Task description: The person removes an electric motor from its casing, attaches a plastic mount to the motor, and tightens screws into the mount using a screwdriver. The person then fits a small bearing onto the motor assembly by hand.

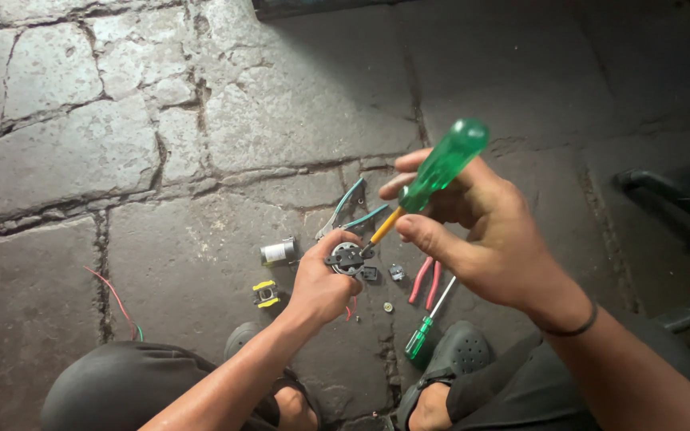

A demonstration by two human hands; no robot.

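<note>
My left hand (319, 286) grips a small round black electrical part (346, 258) with metal pieces on its face. My right hand (473, 231) holds a screwdriver with a clear green handle (443, 165) and a yellow neck; its tip rests on the top of the black part. Both hands hover above a stone floor between my knees.
On the floor lie teal-handled pliers (350, 209), red-handled pliers (425, 281), a smaller green screwdriver (425, 329), a small silver cylinder (277, 252), a yellow and black piece (266, 294), small loose parts (396, 272) and a red wire (113, 299). My grey shoes (457, 351) sit below.
</note>
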